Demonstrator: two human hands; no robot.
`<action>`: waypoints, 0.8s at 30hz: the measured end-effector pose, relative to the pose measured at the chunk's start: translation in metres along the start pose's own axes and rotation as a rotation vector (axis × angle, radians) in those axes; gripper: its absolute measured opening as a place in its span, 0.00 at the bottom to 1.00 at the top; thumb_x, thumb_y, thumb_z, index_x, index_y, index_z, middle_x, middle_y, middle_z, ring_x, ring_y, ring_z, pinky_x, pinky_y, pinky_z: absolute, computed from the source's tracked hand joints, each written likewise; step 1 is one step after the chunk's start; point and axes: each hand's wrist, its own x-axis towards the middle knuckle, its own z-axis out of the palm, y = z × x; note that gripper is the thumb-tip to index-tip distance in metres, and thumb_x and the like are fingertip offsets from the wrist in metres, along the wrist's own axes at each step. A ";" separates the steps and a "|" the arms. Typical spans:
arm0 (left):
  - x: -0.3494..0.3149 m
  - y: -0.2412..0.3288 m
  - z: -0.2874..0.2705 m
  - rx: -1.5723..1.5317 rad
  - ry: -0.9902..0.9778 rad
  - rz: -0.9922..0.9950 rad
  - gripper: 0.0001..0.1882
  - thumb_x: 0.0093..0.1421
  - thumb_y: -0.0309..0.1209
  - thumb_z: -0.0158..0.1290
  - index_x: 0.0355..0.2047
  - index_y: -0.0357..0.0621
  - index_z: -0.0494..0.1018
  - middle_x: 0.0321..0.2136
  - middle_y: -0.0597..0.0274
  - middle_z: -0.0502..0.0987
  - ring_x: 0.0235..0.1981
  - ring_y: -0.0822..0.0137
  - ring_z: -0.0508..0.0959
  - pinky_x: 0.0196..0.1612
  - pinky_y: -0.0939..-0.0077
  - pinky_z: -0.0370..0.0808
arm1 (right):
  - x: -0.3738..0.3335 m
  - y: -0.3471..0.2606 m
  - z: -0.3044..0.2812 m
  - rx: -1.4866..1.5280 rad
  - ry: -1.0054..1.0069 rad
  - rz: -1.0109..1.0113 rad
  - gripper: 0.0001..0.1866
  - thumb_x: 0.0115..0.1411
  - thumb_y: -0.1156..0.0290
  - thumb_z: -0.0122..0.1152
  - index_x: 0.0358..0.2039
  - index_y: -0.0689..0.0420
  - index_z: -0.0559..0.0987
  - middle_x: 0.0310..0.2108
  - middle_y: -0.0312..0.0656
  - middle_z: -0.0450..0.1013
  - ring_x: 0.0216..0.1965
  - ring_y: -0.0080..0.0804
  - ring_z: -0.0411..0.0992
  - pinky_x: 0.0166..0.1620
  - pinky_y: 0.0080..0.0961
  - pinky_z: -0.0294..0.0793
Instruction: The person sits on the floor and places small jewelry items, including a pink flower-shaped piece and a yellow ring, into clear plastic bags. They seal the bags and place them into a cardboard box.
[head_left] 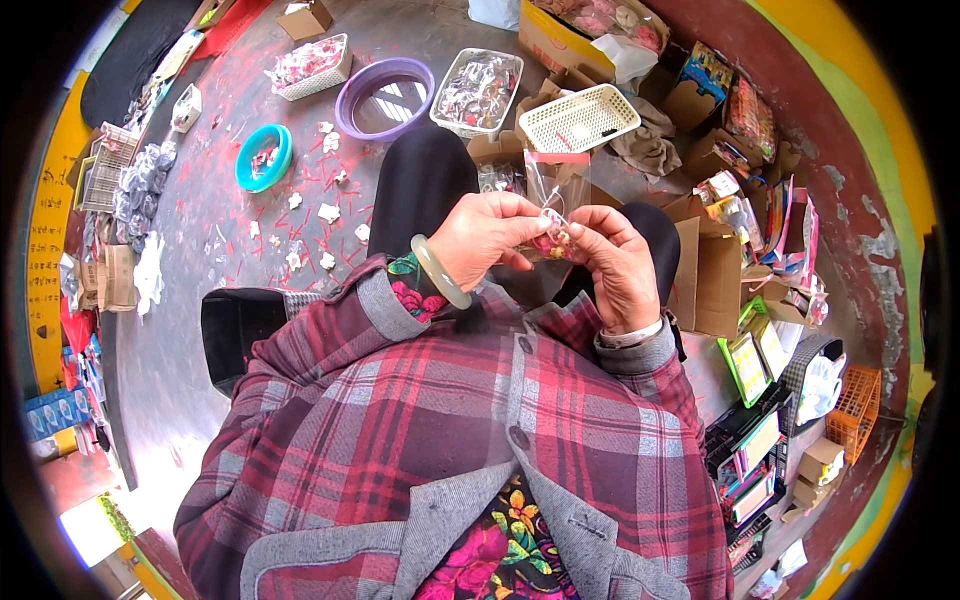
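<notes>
Above my lap, my left hand [488,238] and my right hand [617,262] meet at a small clear plastic bag [560,182]. The bag has a red strip along its top edge, which points away from me. Both thumbs and forefingers pinch its lower part. Small red and pink pieces [548,240] show in or against the bag between my fingertips; their exact kind is too small to tell. A pale bangle circles my left wrist. Just beyond my hands stands a white basket [478,92] filled with clear packets.
Beyond my knees are a purple basin [385,98], a teal basin [264,157], a basket of pink packets [310,68] and a cream basket [580,118]. White and red scraps litter the floor. Cardboard boxes [712,275] crowd the right, near an orange crate [855,412].
</notes>
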 end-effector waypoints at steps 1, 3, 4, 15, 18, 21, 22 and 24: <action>0.000 0.000 -0.001 0.001 0.013 0.026 0.09 0.57 0.29 0.52 0.35 0.36 0.72 0.29 0.61 0.77 0.28 0.75 0.77 0.23 0.89 0.73 | -0.001 -0.003 0.002 -0.034 -0.012 0.019 0.08 0.52 0.73 0.61 0.33 0.60 0.75 0.27 0.32 0.72 0.28 0.16 0.67 0.31 0.12 0.63; 0.000 0.000 -0.001 0.007 0.026 0.053 0.09 0.57 0.29 0.52 0.35 0.36 0.72 0.28 0.61 0.77 0.27 0.76 0.77 0.22 0.89 0.72 | -0.001 -0.003 0.002 -0.084 -0.049 0.062 0.09 0.52 0.72 0.62 0.33 0.59 0.75 0.27 0.32 0.72 0.28 0.15 0.67 0.31 0.12 0.63; 0.000 0.001 -0.002 0.010 0.031 0.067 0.09 0.57 0.29 0.52 0.34 0.35 0.72 0.28 0.61 0.77 0.26 0.76 0.76 0.22 0.89 0.72 | -0.001 -0.002 0.001 -0.100 -0.073 0.086 0.09 0.52 0.71 0.63 0.33 0.58 0.75 0.27 0.31 0.72 0.28 0.15 0.67 0.31 0.12 0.62; -0.001 0.001 -0.001 -0.024 -0.021 0.024 0.07 0.54 0.24 0.54 0.34 0.38 0.72 0.30 0.63 0.76 0.27 0.77 0.76 0.25 0.90 0.71 | 0.001 0.005 -0.004 0.002 -0.091 0.017 0.07 0.52 0.71 0.62 0.30 0.57 0.75 0.28 0.30 0.71 0.29 0.15 0.65 0.32 0.12 0.62; -0.001 0.003 -0.003 -0.086 -0.011 -0.019 0.07 0.53 0.23 0.54 0.33 0.38 0.72 0.31 0.62 0.76 0.28 0.76 0.76 0.27 0.88 0.73 | 0.000 0.003 -0.002 -0.016 -0.094 0.029 0.07 0.53 0.71 0.61 0.31 0.57 0.75 0.28 0.30 0.71 0.29 0.15 0.66 0.32 0.12 0.62; -0.001 0.004 -0.003 -0.121 -0.006 -0.042 0.06 0.54 0.23 0.54 0.32 0.37 0.71 0.30 0.60 0.76 0.29 0.74 0.77 0.31 0.85 0.75 | 0.001 0.003 -0.005 0.042 -0.011 0.032 0.07 0.54 0.71 0.60 0.33 0.58 0.75 0.28 0.31 0.71 0.29 0.15 0.66 0.32 0.13 0.62; -0.001 0.004 -0.004 -0.127 -0.003 -0.048 0.05 0.54 0.23 0.54 0.32 0.36 0.71 0.30 0.60 0.76 0.29 0.73 0.77 0.32 0.84 0.76 | 0.001 0.002 -0.005 0.063 -0.004 0.027 0.06 0.55 0.71 0.58 0.33 0.59 0.75 0.28 0.31 0.71 0.28 0.15 0.66 0.32 0.13 0.63; 0.000 0.002 -0.004 -0.132 -0.008 -0.060 0.05 0.55 0.23 0.53 0.31 0.36 0.70 0.30 0.59 0.76 0.29 0.72 0.77 0.34 0.83 0.77 | 0.002 0.005 -0.006 0.033 -0.016 0.025 0.06 0.55 0.72 0.58 0.32 0.59 0.75 0.28 0.32 0.71 0.28 0.15 0.66 0.32 0.13 0.63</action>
